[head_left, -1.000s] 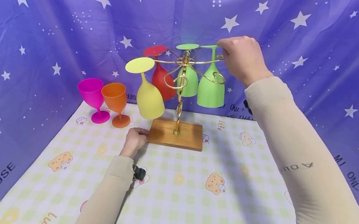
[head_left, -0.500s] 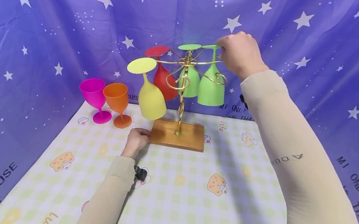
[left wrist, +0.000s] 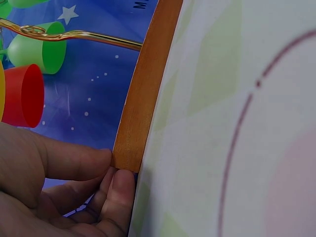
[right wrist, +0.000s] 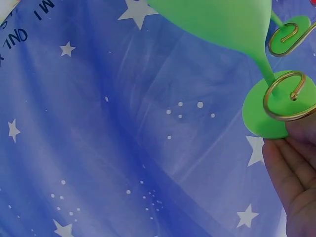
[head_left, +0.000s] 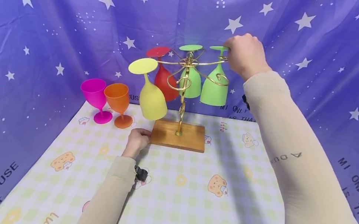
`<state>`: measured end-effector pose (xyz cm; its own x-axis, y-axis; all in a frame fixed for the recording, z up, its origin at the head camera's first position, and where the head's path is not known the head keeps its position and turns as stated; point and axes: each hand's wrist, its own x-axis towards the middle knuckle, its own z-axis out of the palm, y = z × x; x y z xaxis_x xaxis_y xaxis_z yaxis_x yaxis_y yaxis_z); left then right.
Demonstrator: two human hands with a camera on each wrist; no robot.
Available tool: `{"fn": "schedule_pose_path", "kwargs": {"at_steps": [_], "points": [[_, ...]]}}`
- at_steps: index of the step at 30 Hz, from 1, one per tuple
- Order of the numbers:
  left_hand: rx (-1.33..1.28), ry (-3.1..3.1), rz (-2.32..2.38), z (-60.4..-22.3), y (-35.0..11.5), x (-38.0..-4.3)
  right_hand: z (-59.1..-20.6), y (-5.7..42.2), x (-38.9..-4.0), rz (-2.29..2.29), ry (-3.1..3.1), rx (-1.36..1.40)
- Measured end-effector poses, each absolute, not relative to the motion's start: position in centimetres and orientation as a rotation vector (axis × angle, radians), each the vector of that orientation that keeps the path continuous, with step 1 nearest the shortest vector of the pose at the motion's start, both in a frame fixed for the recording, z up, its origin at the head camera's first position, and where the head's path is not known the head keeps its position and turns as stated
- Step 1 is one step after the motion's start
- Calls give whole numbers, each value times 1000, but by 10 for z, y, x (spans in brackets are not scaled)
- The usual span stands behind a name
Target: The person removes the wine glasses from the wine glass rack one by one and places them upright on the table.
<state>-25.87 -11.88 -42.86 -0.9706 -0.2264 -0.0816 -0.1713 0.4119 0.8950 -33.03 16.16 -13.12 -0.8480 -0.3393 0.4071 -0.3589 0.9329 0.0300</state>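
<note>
A gold wire glass rack (head_left: 184,90) on a wooden base (head_left: 189,137) stands at the table's back. My left hand (head_left: 137,142) grips the base's left front corner between thumb and fingers. Up at the right arm, my right hand (head_left: 248,57) pinches the foot of an upside-down green goblet (head_left: 215,90). In the right wrist view, a curled gold hook (right wrist: 266,101) lies around the goblet's stem, against its foot. A second green goblet (head_left: 191,85), a red goblet (head_left: 164,82) and a yellow goblet (head_left: 153,101) hang upside down, the yellow and red ones tilted.
A magenta goblet (head_left: 94,94) and an orange goblet (head_left: 117,98) stand upright side by side, left of the rack. A front hook (head_left: 179,84) of the rack bears no goblet. Purple starry cloth (head_left: 74,39) hangs close behind the checked tablecloth (head_left: 172,200).
My right hand has moved the green goblet slightly right, so its stem now sits at the hook's curl. The left hand keeps its grip on the base.
</note>
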Motion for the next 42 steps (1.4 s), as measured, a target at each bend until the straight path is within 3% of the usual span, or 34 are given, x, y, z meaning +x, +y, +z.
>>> {"fn": "schedule_pose_path", "kwargs": {"at_steps": [42], "points": [[375, -2608, -1624, -428, -118, -258, -187, 221, -304, 333, -2459, 356]]}}
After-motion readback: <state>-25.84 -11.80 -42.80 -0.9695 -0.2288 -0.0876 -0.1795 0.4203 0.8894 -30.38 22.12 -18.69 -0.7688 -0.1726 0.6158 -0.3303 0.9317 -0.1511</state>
